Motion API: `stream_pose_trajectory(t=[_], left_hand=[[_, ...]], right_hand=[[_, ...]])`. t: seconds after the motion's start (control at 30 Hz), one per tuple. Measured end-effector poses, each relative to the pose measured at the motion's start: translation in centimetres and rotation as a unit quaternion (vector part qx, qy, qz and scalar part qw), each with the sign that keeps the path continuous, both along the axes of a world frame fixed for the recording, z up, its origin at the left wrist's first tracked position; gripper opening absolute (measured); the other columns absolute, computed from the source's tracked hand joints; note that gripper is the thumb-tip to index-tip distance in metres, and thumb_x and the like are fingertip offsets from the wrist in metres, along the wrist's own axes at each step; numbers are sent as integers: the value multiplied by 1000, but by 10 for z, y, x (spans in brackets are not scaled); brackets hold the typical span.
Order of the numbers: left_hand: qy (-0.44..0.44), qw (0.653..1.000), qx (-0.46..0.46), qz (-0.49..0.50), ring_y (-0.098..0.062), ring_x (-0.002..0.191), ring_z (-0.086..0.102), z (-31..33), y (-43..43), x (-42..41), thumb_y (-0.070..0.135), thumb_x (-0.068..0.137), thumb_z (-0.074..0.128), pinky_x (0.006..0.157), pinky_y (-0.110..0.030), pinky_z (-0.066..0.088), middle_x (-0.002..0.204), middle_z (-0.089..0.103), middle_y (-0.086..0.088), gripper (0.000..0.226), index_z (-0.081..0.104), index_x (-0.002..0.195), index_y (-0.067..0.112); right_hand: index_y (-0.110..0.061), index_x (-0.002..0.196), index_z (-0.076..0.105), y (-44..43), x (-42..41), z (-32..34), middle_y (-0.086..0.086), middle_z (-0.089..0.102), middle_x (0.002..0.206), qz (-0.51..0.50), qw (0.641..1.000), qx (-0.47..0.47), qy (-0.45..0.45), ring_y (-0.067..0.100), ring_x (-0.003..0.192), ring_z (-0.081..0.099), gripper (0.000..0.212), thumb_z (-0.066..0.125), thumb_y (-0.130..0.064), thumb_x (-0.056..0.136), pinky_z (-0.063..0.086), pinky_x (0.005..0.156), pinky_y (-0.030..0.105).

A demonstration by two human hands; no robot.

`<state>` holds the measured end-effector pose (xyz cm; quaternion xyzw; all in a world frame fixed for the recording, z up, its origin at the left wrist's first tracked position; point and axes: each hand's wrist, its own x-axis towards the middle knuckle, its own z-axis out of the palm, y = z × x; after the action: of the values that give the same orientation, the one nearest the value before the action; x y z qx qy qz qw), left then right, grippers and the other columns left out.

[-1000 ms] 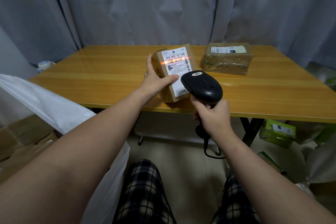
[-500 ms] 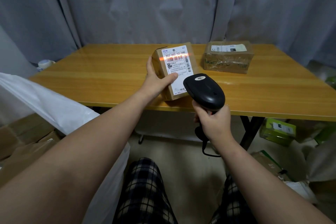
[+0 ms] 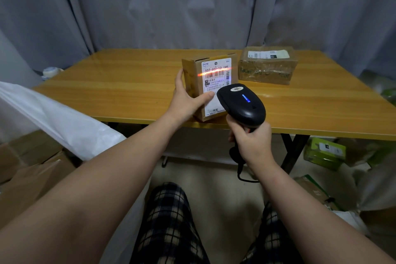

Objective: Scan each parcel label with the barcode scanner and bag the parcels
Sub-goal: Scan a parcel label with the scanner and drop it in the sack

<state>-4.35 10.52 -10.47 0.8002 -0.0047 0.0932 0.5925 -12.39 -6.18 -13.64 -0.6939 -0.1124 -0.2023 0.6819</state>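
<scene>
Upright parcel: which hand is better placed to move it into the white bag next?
Left, likely. The left hand grips the upright parcel, and the white bag lies on that same side. The right hand is taken up holding the barcode scanner.

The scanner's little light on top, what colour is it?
Blue: a short glowing bar on the black scanner, seen best in the head view.
</scene>
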Motion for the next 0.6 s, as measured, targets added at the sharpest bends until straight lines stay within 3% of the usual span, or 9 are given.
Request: stream_pose_trajectory(t=[0.07, 0.13, 0.23, 0.33, 0.43, 0.53, 0.6], left_hand=[[-16, 1000, 3, 7, -22, 136, 38, 2, 7, -6, 33, 77, 79, 107, -39, 40, 149, 36, -7, 110, -1, 151, 33], [-26, 1000, 10, 9, -25, 134, 41, 10, 20, -19, 37, 74, 81, 108, -46, 41, 149, 35, -7, 113, -3, 151, 35], [-34, 998, 32, 35, -25, 130, 48, 29, 47, -51, 60, 57, 81, 103, -48, 46, 148, 35, -5, 125, 0, 151, 39], [-39, 992, 44, 114, -19, 127, 49, 43, 79, -94, 74, 44, 78, 104, -43, 46, 145, 39, -4, 127, 15, 147, 36], [-36, 974, 74, 209, -15, 124, 44, 46, 113, -148, 56, 57, 82, 108, -33, 39, 139, 34, -2, 109, 25, 144, 24], [-45, 952, 72, 294, -14, 124, 40, 45, 149, -194, 52, 62, 80, 109, -33, 35, 137, 30, 1, 104, 22, 144, 25], [-40, 931, 95, 350, -17, 128, 35, 45, 176, -218, 50, 69, 79, 111, -34, 29, 142, 27, -2, 104, 16, 148, 26]], right_hand=[[-19, 81, 66, 3, -2, 10, -10, 62, 53, 10, 1000, -5, -7, 7, 52, 60, 8, 73, -16, 84, 52, 55, 27], [-22, 81, 66, 13, -6, 21, -10, 62, 54, 31, 999, -7, -16, 6, 52, 60, 6, 71, -24, 79, 52, 54, 28], [-23, 82, 66, 39, -16, 37, -11, 62, 55, 87, 996, -2, -27, 5, 55, 59, 8, 70, -26, 77, 52, 55, 31], [-18, 86, 68, 76, -32, 47, -13, 66, 61, 152, 988, -20, -35, 2, 63, 62, 9, 75, -21, 80, 51, 61, 24], [-8, 83, 70, 115, -54, 54, -3, 68, 66, 212, 975, -49, -39, 11, 67, 65, 21, 75, -27, 76, 51, 61, 27], [-19, 75, 62, 150, -66, 57, -16, 60, 62, 228, 967, -108, -32, 2, 66, 58, 17, 77, -26, 77, 43, 59, 20], [-17, 69, 54, 168, -64, 54, -10, 51, 59, 199, 965, -168, -15, 10, 62, 52, 25, 75, -27, 77, 38, 57, 28]])
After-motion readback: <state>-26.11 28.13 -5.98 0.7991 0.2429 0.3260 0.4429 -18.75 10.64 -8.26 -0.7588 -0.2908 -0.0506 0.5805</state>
